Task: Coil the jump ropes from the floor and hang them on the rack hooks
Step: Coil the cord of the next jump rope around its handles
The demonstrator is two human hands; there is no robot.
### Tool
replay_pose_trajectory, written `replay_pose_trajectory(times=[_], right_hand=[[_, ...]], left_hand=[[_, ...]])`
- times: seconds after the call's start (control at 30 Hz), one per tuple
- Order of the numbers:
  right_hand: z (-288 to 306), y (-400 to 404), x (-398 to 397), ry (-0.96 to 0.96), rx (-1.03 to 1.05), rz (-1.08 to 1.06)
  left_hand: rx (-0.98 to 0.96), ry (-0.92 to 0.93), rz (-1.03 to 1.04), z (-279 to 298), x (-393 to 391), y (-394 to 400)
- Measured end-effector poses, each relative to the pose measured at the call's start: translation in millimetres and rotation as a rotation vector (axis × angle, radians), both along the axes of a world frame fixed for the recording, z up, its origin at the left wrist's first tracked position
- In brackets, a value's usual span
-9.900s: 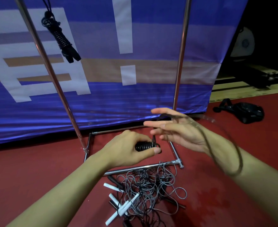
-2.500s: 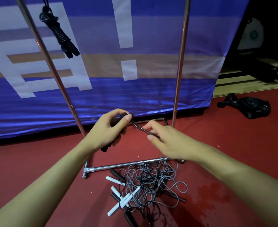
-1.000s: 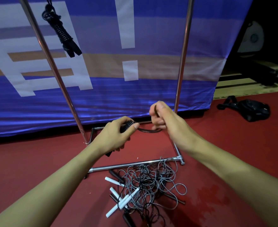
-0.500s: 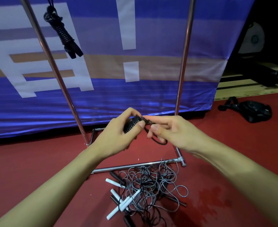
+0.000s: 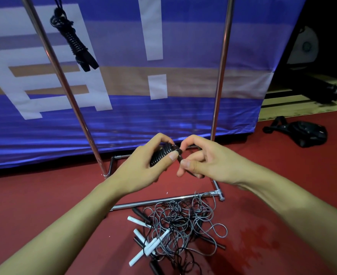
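1. Nearest the camera, a tangle of jump ropes [image 5: 180, 225] lies on the red floor [image 5: 34, 205], grey and black cords knotted together with white handles [image 5: 147, 247] and black handles poking out at its left and lower edges.
2. Just beyond the tangle, the rack's base bar [image 5: 163, 201] runs across the floor, touching the far edge of the pile.
3. Above it, the left hand [image 5: 143, 167] grips a black coiled rope [image 5: 162, 156], fingers and thumb curled round the bundle.
4. The right hand [image 5: 209, 161] is just beside it, pinching the rope's loose end [image 5: 183, 165] between thumb and fingers.
5. Behind the hands, the rack's two metal uprights [image 5: 221, 66] rise in front of a blue banner [image 5: 163, 120].
6. High on the left, a finished rope bundle [image 5: 74, 42] hangs by its cord; the hook itself is out of view.
7. Far right, a black bag [image 5: 302, 133] rests on the floor.
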State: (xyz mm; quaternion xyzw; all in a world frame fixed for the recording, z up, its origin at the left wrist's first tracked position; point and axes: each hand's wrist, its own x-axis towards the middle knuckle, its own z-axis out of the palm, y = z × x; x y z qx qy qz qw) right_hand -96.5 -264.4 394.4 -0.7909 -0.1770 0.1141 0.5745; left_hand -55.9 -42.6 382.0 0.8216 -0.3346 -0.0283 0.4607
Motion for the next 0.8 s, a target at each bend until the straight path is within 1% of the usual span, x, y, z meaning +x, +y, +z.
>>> replay_pose_trajectory(times=[0.37, 0.5, 0.63, 0.8], right_hand=[[-1.2, 6.0, -2.4, 0.032, 0.263, -0.033], [-0.5, 9.0, -4.2, 0.006, 0.331, -0.039], [0.3, 12.2, -5.7, -0.036, 0.324, -0.101], [2.4, 19.5, -6.7, -0.083, 0.322, -0.208]], left_hand=[[-0.031, -0.081, -0.006, 2.9, -3.1, -6.1], [-0.062, -0.047, -0.007, 6.0, -4.4, -9.0], [-0.099, -0.001, -0.009, 9.5, -5.2, -10.5], [-0.199, 0.025, 0.075, 15.4, -12.0, -20.8]])
